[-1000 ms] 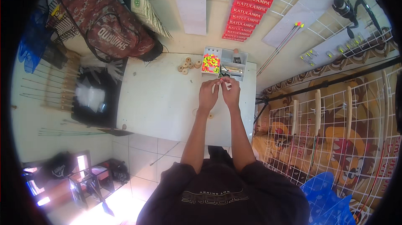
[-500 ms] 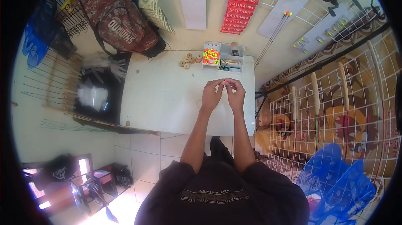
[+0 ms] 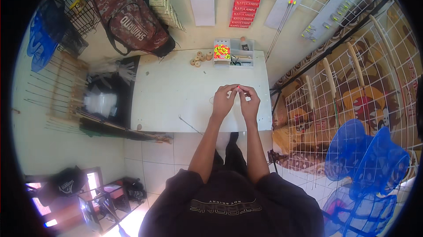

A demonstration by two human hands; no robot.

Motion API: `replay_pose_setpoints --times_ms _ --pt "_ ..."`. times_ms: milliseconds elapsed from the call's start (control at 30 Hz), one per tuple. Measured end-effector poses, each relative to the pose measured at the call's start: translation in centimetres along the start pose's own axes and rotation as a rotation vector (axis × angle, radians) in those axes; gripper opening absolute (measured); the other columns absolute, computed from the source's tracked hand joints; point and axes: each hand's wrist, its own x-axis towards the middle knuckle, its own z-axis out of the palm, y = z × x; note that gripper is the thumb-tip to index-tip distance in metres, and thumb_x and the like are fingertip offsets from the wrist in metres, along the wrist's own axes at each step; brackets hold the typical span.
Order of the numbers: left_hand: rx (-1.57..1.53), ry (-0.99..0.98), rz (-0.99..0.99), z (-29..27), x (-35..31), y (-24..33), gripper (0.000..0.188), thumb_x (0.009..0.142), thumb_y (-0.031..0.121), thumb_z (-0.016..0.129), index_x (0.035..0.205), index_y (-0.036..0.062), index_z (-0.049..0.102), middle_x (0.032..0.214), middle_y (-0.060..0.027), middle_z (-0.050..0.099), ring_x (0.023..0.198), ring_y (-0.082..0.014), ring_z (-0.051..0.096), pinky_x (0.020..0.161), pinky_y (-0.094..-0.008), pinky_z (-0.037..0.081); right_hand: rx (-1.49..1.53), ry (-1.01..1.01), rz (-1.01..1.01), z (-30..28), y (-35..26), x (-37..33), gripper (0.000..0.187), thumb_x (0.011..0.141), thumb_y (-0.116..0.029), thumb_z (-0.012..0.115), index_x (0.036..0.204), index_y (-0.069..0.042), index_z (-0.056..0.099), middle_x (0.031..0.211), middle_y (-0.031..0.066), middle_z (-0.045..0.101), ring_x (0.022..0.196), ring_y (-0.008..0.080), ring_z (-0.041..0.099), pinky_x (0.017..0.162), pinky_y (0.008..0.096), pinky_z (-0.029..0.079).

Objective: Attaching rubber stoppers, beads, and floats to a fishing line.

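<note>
Above the right part of the white table (image 3: 176,91), my left hand (image 3: 225,99) and my right hand (image 3: 250,102) meet at the fingertips. Both are closed in a pinch around a small bright red float (image 3: 238,88); the fingers cover most of it. Beyond them stands a grey divided box (image 3: 241,66). Its left compartment is heaped with small red and yellow floats (image 3: 221,52). A bottle (image 3: 243,44) and small tools occupy the other compartments. Left of the box lie several wooden spools (image 3: 198,58). A thin loop of line shows beside my left hand.
Near the table's front edge lies a thin dark wire or line (image 3: 189,123). Clear plastic bags (image 3: 100,103) sit on a black surface at the left. A camouflage rod bag (image 3: 134,27) hangs at the far left. White grid racks with rods and blue nets (image 3: 352,149) line the right side.
The view has shifted slightly, so more of the nets at the right shows. My hands stay together at the fingertips, still pinching the red float, with only slight finger movement.
</note>
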Motion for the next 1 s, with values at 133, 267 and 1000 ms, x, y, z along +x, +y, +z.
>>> replay_pose_setpoints --times_ms 133,267,1000 --pt "-0.019 0.018 0.036 -0.2 -1.6 -0.1 0.021 0.089 0.02 0.061 0.105 0.008 0.068 0.091 -0.0099 0.068 0.085 -0.0235 0.059 0.065 -0.0313 0.049 -0.008 -0.006 0.01 -0.5 -0.7 -1.6 0.012 0.085 -0.005 0.065 0.097 -0.003 0.069 0.091 0.0062 0.067 0.081 0.0115 0.06 0.069 0.024 0.046" --pt "-0.004 0.005 0.028 -0.8 -2.8 0.9 0.022 0.088 0.02 0.062 0.105 0.008 0.069 0.091 -0.0107 0.068 0.086 -0.0239 0.058 0.066 -0.0311 0.049 -0.027 -0.02 -0.013 -1.2 -1.1 -2.5 0.011 0.085 -0.004 0.065 0.095 -0.003 0.069 0.091 0.0067 0.068 0.081 0.0115 0.06 0.068 0.0243 0.046" --pt "-0.112 0.129 0.045 -6.9 -18.5 8.0 0.019 0.085 0.014 0.066 0.102 0.0058 0.07 0.097 -0.0103 0.069 0.084 -0.0204 0.063 0.073 -0.0295 0.05 -0.02 -0.137 -0.287 -4.6 -11.4 -16.1 0.024 0.081 0.0 0.064 0.103 -0.009 0.07 0.093 0.0075 0.067 0.087 0.0203 0.06 0.069 0.0296 0.05"
